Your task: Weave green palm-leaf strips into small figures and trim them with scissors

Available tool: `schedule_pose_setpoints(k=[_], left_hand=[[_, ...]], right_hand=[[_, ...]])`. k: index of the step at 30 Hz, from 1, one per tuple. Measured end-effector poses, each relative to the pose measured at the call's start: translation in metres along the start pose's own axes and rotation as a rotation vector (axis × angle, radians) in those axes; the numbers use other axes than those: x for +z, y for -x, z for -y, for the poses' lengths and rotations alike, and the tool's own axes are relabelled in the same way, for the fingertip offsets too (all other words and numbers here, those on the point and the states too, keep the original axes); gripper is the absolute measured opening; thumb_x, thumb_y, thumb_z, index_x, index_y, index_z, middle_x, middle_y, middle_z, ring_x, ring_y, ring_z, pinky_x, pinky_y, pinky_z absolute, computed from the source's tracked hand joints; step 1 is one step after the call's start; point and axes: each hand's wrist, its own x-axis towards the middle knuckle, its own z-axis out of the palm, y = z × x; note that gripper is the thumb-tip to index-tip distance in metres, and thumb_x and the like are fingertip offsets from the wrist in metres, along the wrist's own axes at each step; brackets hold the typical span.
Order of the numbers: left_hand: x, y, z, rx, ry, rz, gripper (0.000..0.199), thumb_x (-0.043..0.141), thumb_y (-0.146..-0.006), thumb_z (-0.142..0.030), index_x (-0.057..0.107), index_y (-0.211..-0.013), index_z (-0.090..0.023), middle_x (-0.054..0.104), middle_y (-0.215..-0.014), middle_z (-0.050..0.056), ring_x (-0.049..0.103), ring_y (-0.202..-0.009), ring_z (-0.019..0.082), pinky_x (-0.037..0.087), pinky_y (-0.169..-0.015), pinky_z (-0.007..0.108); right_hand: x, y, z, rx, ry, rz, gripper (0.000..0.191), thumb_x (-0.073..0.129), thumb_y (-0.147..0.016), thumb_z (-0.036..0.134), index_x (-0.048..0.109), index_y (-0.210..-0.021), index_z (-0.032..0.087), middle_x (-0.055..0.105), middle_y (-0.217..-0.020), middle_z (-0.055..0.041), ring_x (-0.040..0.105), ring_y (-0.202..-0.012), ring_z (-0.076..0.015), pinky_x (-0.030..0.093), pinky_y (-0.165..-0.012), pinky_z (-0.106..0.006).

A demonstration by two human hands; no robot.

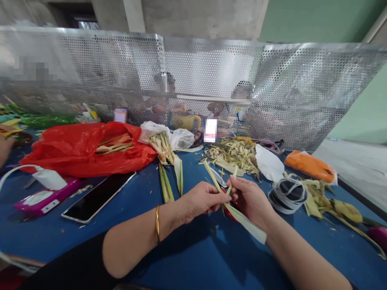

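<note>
My left hand (208,198) pinches a long pale-green strip of husk or leaf (246,223) between thumb and fingers. Its wide, whitish end runs down to the right, below my right wrist. With the fingertips of my right hand (246,193), I grip a narrower end of the leaf strip (233,177), close to my left thumb. The two ends spread upward in a V. Partly hidden behind my hands lie scissors (220,179) with red handles. To the left, green-and-cream stalks (165,181) rest on the blue table (193,249).
A red plastic bag (75,147) holds more strips. Nearer are a phone (98,197) and purple power strip (50,197). Scraps (236,155), a string spool (287,195) and an orange packet (311,166) lie right. A perforated metal screen (208,68) stands behind; another person's hand (6,147) shows far left.
</note>
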Motion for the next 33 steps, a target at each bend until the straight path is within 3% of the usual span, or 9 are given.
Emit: schedule_pose_setpoints(k=[3, 6, 10, 15, 19, 22, 25, 29, 33], left_hand=[[0.0, 0.0, 0.001, -0.002, -0.009, 0.031, 0.043, 0.069, -0.066, -0.051, 0.051, -0.052, -0.015, 0.045, -0.045, -0.005, 0.033, -0.039, 0.004, 0.02, -0.041, 0.022], [-0.002, -0.002, 0.0, 0.007, 0.025, -0.055, 0.042, 0.069, -0.066, -0.053, 0.054, -0.058, -0.015, 0.044, -0.046, -0.006, 0.032, -0.039, 0.004, 0.019, -0.04, 0.021], [-0.009, -0.007, -0.004, -0.014, 0.094, -0.157, 0.048, 0.062, -0.069, -0.062, 0.057, -0.067, -0.014, 0.046, -0.049, -0.005, 0.034, -0.038, 0.004, 0.018, -0.037, 0.02], [-0.015, -0.008, -0.006, 0.005, 0.024, -0.147, 0.045, 0.066, -0.067, -0.058, 0.056, -0.064, -0.015, 0.042, -0.046, -0.007, 0.032, -0.037, 0.004, 0.021, -0.036, 0.019], [-0.015, -0.01, -0.002, 0.041, -0.022, -0.174, 0.035, 0.068, -0.067, -0.048, 0.057, -0.064, -0.015, 0.041, -0.042, -0.007, 0.032, -0.035, 0.005, 0.023, -0.035, 0.02], [-0.015, -0.012, 0.001, 0.024, 0.016, -0.195, 0.033, 0.067, -0.068, -0.046, 0.057, -0.064, -0.015, 0.041, -0.043, -0.007, 0.032, -0.035, 0.005, 0.022, -0.035, 0.02], [-0.017, -0.013, 0.003, 0.037, -0.005, -0.183, 0.036, 0.067, -0.068, -0.049, 0.056, -0.062, -0.015, 0.039, -0.042, -0.008, 0.031, -0.035, 0.005, 0.021, -0.035, 0.02], [-0.014, -0.008, 0.0, 0.046, -0.12, -0.09, 0.041, 0.066, -0.068, -0.055, 0.062, -0.067, -0.014, 0.037, -0.042, -0.008, 0.028, -0.035, 0.005, 0.02, -0.035, 0.021], [-0.004, 0.002, -0.004, -0.014, -0.171, 0.063, 0.049, 0.06, -0.071, -0.06, 0.067, -0.073, -0.012, 0.043, -0.049, -0.006, 0.03, -0.038, 0.005, 0.018, -0.039, 0.022]], right_hand=[[0.001, 0.001, 0.001, -0.081, 0.056, -0.013, 0.032, 0.08, -0.058, 0.042, 0.063, -0.063, 0.014, 0.048, -0.047, 0.0056, 0.039, -0.041, -0.0051, 0.032, -0.043, -0.02], [-0.001, 0.001, 0.011, -0.209, 0.231, -0.009, 0.038, 0.076, -0.062, 0.05, 0.064, -0.067, 0.015, 0.051, -0.05, 0.0042, 0.044, -0.045, -0.0068, 0.035, -0.046, -0.02], [-0.004, 0.005, 0.026, -0.104, 0.515, 0.109, 0.049, 0.062, -0.071, 0.064, 0.062, -0.069, 0.015, 0.059, -0.059, -0.0007, 0.051, -0.049, -0.0095, 0.038, -0.047, -0.021], [-0.002, 0.013, 0.026, -0.028, 0.907, 0.303, 0.039, 0.059, -0.076, 0.053, 0.049, -0.061, 0.019, 0.051, -0.048, 0.0042, 0.043, -0.039, -0.0081, 0.029, -0.039, -0.02], [-0.002, 0.013, 0.021, -0.184, 0.975, 0.332, 0.036, 0.053, -0.082, 0.046, 0.042, -0.059, 0.02, 0.037, -0.047, 0.0075, 0.034, -0.041, -0.0072, 0.026, -0.04, -0.02], [-0.002, 0.014, 0.022, -0.332, 1.082, 0.36, 0.036, 0.05, -0.084, 0.041, 0.042, -0.057, 0.019, 0.036, -0.05, 0.0062, 0.033, -0.047, -0.0079, 0.026, -0.046, -0.021], [-0.003, 0.016, 0.026, -0.49, 1.267, 0.308, 0.035, 0.05, -0.086, 0.037, 0.048, -0.056, 0.018, 0.041, -0.051, 0.0045, 0.036, -0.051, -0.0095, 0.027, -0.049, -0.022], [-0.007, 0.017, 0.035, -0.699, 1.253, 0.077, 0.029, 0.05, -0.088, 0.039, 0.066, -0.073, 0.02, 0.062, -0.072, -0.0029, 0.054, -0.068, -0.015, 0.038, -0.061, -0.025], [-0.009, 0.01, 0.032, -0.65, 1.178, 0.048, 0.026, 0.055, -0.084, 0.04, 0.07, -0.077, 0.02, 0.066, -0.081, -0.0044, 0.059, -0.077, -0.0173, 0.043, -0.07, -0.027]])
